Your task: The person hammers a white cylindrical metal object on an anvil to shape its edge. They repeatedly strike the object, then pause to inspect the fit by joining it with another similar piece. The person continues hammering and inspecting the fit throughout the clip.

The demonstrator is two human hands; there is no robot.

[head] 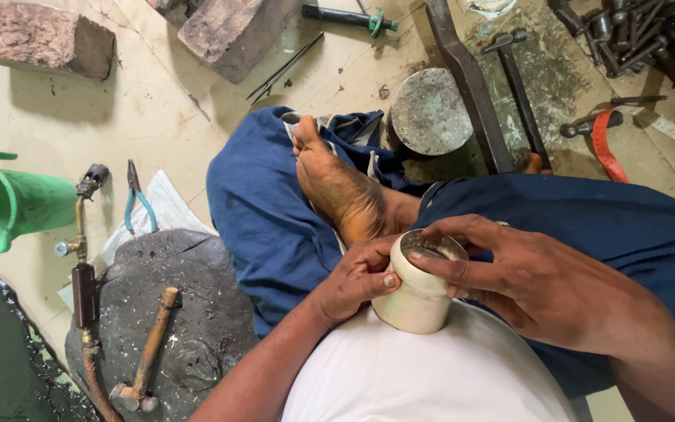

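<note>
- Head view: we sit cross-legged on the floor [158, 101], and both hands hold a small cream-coloured jar [419, 293] in our lap, pressed against the white shirt [431, 375].
- Our left hand [357, 281] is clenched around the jar's side, thumb lying along the wall just under the rim.
- Our right hand [525, 277] grasps the jar from the other side, its fingers [447, 234] curled over the rim and partly covering the mouth; we cannot tell what is inside, only a greyish surface.
- The jar sits just below our bare foot [337, 187], which rests on the blue trouser leg [275, 227], and it leans slightly toward that foot.
- We judge the step in hand to be steadying the jar and working at its mouth, with the left hand as the brace; neither hand holds a tool.
- The next move, as we read it, calls for a firm left-hand grip so the jar does not turn or slip off the shirt, and for the right fingers to clear the rim.
- Well to the left of the jar a hammer [146, 352] with a wooden handle lies on a dark flat stone [197, 266].
- Beside that stone lie a brass torch [81, 258] and blue-handled pliers [138, 203], with a green jug [9, 203] farther left.
- Above the jar, beyond the foot, stands a round metal block [430, 113]; a heap of dark tools [634, 35] lies far up and right.
</note>
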